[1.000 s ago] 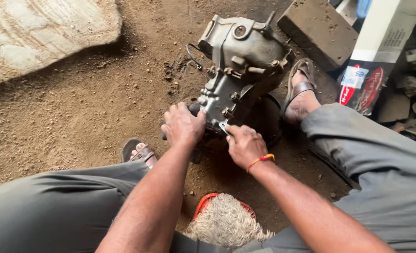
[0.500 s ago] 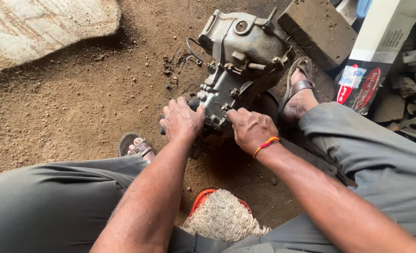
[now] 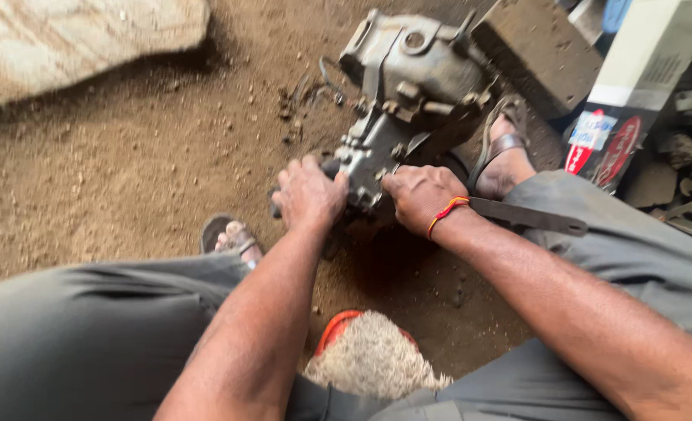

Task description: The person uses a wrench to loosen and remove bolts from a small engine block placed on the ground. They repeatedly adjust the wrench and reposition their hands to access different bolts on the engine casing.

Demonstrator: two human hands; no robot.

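Nearest you, a red bowl [image 3: 332,334] heaped with pale fibrous stuff [image 3: 373,359] sits on the dirt floor [image 3: 127,164] between your grey-trousered knees. Just past it, your left hand [image 3: 308,193] curls its fingers around the near left end of the grey metal casing [image 3: 408,93], knuckles up, gripping a dark part there. Your right hand [image 3: 422,195], a red and yellow thread [image 3: 445,212] on its wrist, closes over the casing's near end beside the left; what its fingers pinch is hidden under the hand. A flat metal bar [image 3: 529,217] lies across your right knee, just behind that wrist. The casing stands tilted on the ground between your sandalled feet [image 3: 502,152], running away to the upper right. Beyond it lie a dark block [image 3: 537,54] and a white canister with red labels [image 3: 634,86]. Far left, a pale stone slab [image 3: 73,39] rests on the soil.
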